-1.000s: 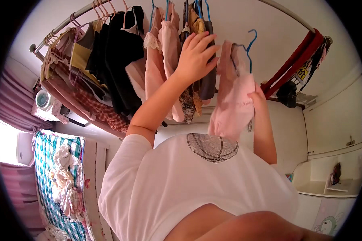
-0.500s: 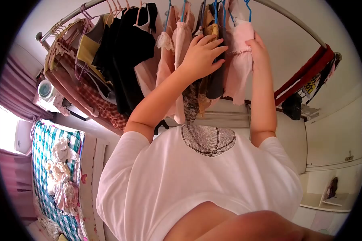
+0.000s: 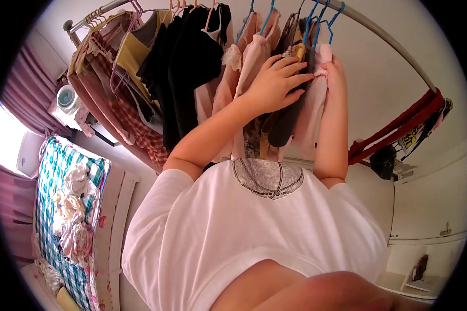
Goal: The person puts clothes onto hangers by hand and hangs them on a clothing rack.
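My left hand (image 3: 281,85) lies with its fingers spread against the hanging clothes, over a dark grey garment (image 3: 290,123) and a mustard-yellow piece (image 3: 298,51). My right hand (image 3: 335,80) is closed on the side edge of a pale pink garment (image 3: 312,111) with a gathered seam. That garment hangs at the right end of the row, below several blue hangers (image 3: 324,22). Left of my left hand hang light pink garments (image 3: 255,59), one with a lace trim (image 3: 232,57). Some fingertips of my right hand are hidden by the cloth.
A curved metal rail (image 3: 384,36) carries the clothes, with black garments (image 3: 194,67) and a red checked one (image 3: 140,140) to the left. Dark red cloth (image 3: 399,127) hangs at its right end. A bed (image 3: 46,207) with crumpled clothes stands left; white cabinets (image 3: 425,207) stand right.
The pale pink garment has turned more edge-on and sits closer against its neighbours. My right hand stays on its edge. The whole view has shifted slightly.
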A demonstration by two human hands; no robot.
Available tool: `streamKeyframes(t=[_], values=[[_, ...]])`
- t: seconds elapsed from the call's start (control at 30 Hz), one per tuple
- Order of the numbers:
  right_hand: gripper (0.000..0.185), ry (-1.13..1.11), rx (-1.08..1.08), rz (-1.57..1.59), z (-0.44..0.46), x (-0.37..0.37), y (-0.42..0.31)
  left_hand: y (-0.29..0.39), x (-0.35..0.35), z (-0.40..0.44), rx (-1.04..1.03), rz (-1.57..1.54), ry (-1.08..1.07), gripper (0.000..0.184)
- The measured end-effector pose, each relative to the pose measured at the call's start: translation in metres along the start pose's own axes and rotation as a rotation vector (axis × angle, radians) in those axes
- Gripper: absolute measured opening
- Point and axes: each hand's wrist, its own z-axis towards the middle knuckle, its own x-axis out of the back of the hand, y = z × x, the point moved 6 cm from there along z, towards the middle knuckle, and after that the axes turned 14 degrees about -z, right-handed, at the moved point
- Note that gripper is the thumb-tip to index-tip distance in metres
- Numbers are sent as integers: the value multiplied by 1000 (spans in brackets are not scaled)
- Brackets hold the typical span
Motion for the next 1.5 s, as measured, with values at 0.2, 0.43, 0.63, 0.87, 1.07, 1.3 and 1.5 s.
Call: streamKeyframes(t=[0.2,0.43,0.63,0.87,1.07,1.3,1.5], values=[[48,-20,-6,59,-9,-6,-3,5,5,-2,15,-85,3,46],[65,-28,283,-2,-61,-24,-1,9,-2,-22,76,-219,64,57],[62,-114,315,-83,-104,-37,26,25,-19,-42,164,-166,130,53],[58,-249,316,-282,-158,-49,58,51,-39,-91,376,-166,88,59],[63,-394,301,-297,-224,-80,125,86,-41,-176,646,16,57,63],[59,-815,391,-287,-316,-175,112,149,38,-283,1005,374,85,64],[63,-1041,590,-253,-390,-270,93,217,132,-374,1320,688,237,66]])
